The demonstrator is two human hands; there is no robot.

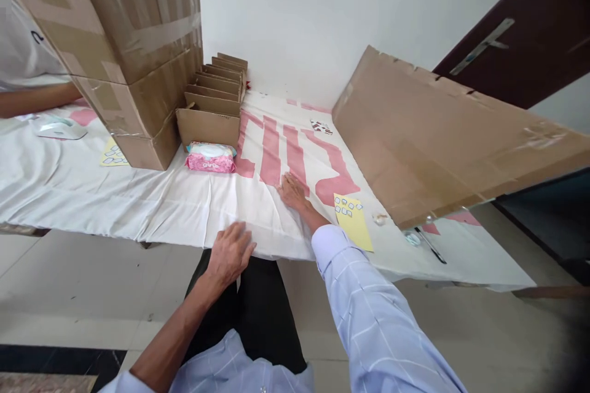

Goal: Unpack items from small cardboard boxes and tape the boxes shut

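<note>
Head view: a pink-and-blue plastic packet [211, 163] sits on the pink-patterned white cloth [170, 199]; the left hand [230, 252], grip loosely spread, is at the cloth's near edge; the right hand [293, 191], grip loosely extended, rests on it near a yellow paper sheet [354, 227].

A pale blue shirt [230, 368] is being worn, its cloth being crossed by thin white lines that are forming large checks. At its front, 1 small button [263, 389] is being glimpsed. The right sleeve [369, 295] is being finished by a plain, turned-back cuff [332, 249]. Of the left sleeve [126, 384], only an edge is being shown, the left forearm [179, 328] being left bare. Black trousers [262, 307] are also being worn.
</note>
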